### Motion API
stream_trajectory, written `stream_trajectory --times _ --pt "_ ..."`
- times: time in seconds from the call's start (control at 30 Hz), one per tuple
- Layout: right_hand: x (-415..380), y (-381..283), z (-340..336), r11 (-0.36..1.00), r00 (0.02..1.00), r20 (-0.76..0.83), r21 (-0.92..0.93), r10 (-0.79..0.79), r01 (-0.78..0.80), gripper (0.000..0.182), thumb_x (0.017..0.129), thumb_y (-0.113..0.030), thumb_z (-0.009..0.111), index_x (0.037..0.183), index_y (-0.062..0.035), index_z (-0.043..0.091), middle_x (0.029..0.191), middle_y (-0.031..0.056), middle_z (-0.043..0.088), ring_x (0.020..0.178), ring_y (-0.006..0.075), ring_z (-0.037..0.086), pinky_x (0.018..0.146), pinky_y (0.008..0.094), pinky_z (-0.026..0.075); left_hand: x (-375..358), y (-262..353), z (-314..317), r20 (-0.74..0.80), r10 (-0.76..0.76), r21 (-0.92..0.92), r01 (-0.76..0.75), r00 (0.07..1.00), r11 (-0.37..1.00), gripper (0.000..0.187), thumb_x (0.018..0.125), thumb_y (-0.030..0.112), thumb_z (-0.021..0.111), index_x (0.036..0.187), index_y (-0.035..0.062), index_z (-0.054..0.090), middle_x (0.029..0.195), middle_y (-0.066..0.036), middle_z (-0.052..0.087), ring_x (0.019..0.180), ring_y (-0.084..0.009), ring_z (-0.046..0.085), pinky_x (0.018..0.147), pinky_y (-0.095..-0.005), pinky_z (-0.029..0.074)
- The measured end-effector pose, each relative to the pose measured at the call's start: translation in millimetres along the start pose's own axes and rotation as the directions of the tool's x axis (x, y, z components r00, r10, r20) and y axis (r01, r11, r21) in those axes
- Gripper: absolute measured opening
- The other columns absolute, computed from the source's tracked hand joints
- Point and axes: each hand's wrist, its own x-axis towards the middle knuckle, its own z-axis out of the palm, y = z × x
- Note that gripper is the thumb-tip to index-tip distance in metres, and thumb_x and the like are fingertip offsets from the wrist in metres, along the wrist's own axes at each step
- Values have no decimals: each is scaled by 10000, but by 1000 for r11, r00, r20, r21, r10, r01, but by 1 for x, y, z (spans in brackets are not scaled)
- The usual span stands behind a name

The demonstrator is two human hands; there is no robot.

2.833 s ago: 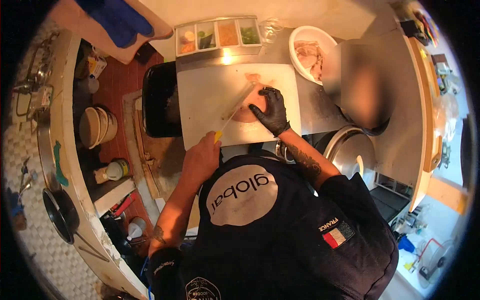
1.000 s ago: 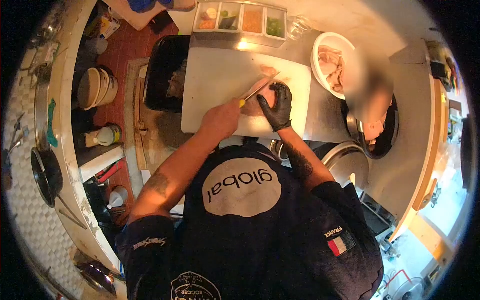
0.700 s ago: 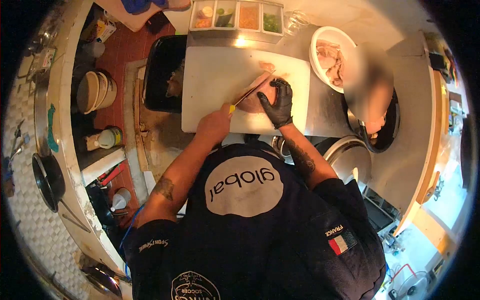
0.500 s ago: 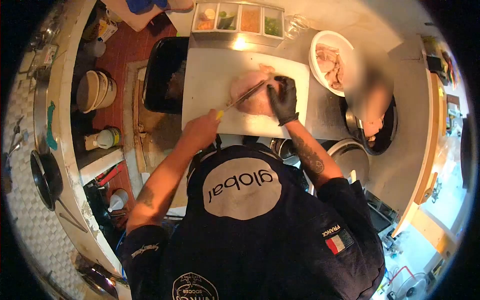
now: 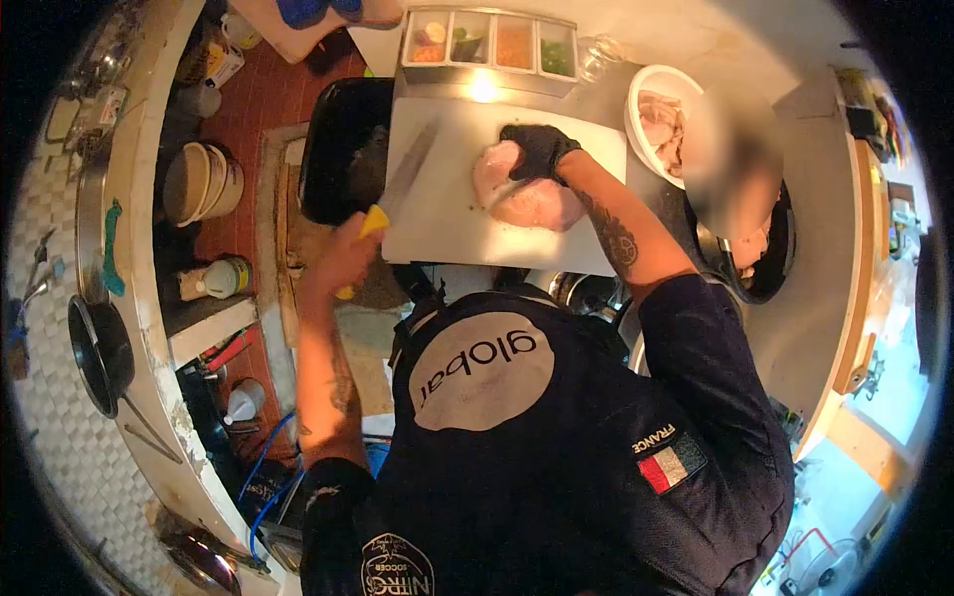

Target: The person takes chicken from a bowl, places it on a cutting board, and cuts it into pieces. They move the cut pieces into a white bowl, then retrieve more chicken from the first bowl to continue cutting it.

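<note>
A pale pink piece of raw meat (image 5: 537,204) lies on the white cutting board (image 5: 447,233). My right hand (image 5: 542,152), in a black glove, grips the meat's upper edge with curled fingers. Left of the board's lower corner, my bare left hand (image 5: 348,256) is closed around the yellow handle of a knife (image 5: 410,164). The blurred blade points up over the board's left part, apart from the meat.
Behind the board stands a container of chopped ingredients (image 5: 492,81). A black tub (image 5: 316,149) is at the left. To the right are a white bowl of meat pieces (image 5: 638,134) and a black pan (image 5: 775,273) holding meat. White buckets (image 5: 191,184) stand farther left.
My left hand has moved left and down, taking the knife off the meat. My right hand has shifted left and now grips the meat. The meat appears turned and more spread.
</note>
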Motion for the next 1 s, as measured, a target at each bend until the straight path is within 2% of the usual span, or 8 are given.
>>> stream_trajectory --times 0.33,0.4,0.47,0.6,0.67,0.83,0.9,1.0 --pt "-45 -18 -21 957 995 -82 278 -61 82 628 845 -522 732 1286 -79 673 1267 178 686 1161 306 649 1029 405 487 -113 -85 54 -242 13 -182 -59 970 981 227 1038 281 550 1077 58 562 705 -20 527 553 -125 503 498 -310 407" --pt "-70 -22 -40 817 993 -112 575 29 41 626 855 -439 765 1305 -18 650 1244 183 694 1132 261 650 1015 371 488 -149 -86 57 -285 -62 -195 5 956 981 223 1041 267 539 1087 51 568 719 -43 550 555 -149 518 504 -330 409" --pt "-94 -19 -47 581 987 -126 812 97 47 631 863 -367 783 1328 29 623 1231 181 695 1114 228 641 1009 347 483 -168 -111 63 -448 210 136 -166 869 977 243 1043 258 533 1102 25 570 737 -79 568 603 -184 556 542 -358 427" --pt "-124 -6 -39 348 972 -135 935 192 61 698 901 -335 742 1432 58 517 1359 164 627 1175 208 603 1057 336 451 -205 -80 40 -350 12 53 7 937 999 290 1042 270 538 1115 -10 568 788 -150 614 703 -289 604 646 -410 473" --pt "-123 -1 -34 396 970 -135 917 203 45 684 910 -327 717 1441 52 510 1394 180 604 1219 222 586 1083 341 432 -207 -66 17 -321 -50 129 96 946 987 308 1040 281 548 1127 -14 572 826 -187 648 766 -346 636 695 -443 488" --pt "-54 -2 -28 733 995 -100 676 -11 76 653 878 -335 680 1424 -1 551 1479 182 539 1345 318 515 1157 379 372 -195 -56 -62 -470 352 610 10 810 792 300 1031 302 570 1155 29 581 996 -292 687 954 -486 660 774 -549 493" --pt "-21 -19 -30 794 988 -30 592 -153 141 591 885 -337 661 1392 -42 590 1449 156 572 1311 338 545 1134 382 401 -201 20 -92 -394 162 631 138 905 764 279 1024 278 571 1141 26 555 996 -317 674 954 -526 627 787 -572 483" --pt "22 -45 -45 896 957 111 394 -267 204 648 861 -391 675 1441 -127 559 1458 134 569 1300 324 567 1120 387 433 -182 50 -126 -325 328 727 13 887 686 267 1020 221 558 1190 21 511 928 -315 661 919 -536 617 757 -578 467"
